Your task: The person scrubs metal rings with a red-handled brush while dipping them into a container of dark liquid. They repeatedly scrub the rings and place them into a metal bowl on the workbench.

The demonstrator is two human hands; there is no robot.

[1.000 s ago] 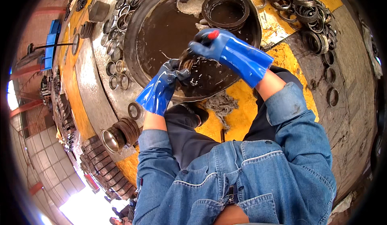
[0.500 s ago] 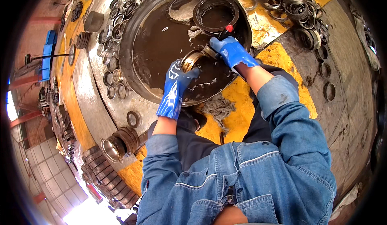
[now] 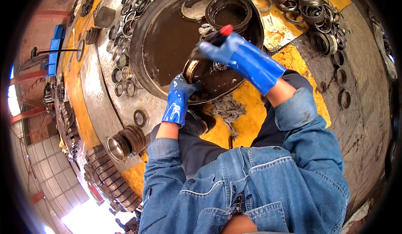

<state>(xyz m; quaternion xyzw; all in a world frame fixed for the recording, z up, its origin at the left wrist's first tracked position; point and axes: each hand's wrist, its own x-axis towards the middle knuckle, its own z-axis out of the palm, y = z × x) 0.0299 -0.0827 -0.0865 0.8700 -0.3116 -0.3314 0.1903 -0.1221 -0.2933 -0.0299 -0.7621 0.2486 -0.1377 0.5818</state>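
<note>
Head view: centre-top of frame, over a round dark basin.
Ring (image 3: 193, 68): metal bearing ring, held on edge above the basin's oily liquid, just below frame centre-top; wet, dark, shiny at the rim.
Handling: likely stiff and fairly heavy for its size; oily film makes it slippery; best taken across the rim, one hand each side, thumb inside the bore.
Left hand (image 3: 179, 95): blue glove, fingers curled shut on the ring's lower left edge, ring resting against the fingertips from above.
Right hand (image 3: 224, 47): blue glove, fingers closed around a red-tipped tool (image 3: 226, 29), seemingly a brush, pressed to the ring's upper right side; exact grip partly hidden.
Ring to fingers: pinched between both gloves, touching both, left below, right above.
Basin (image 3: 144, 66): wide dark tub, brown liquid, larger rings (image 3: 228, 12) lying inside at upper right.
Around: loose rings (image 3: 121, 72) on the worn yellow floor left of the basin; another heap (image 3: 310, 7) at upper right; grey rag wad (image 3: 228, 110) below the basin; stacked races (image 3: 127, 139) at lower left.
Lower frame: denim jacket sleeves, dark trousers.
</note>
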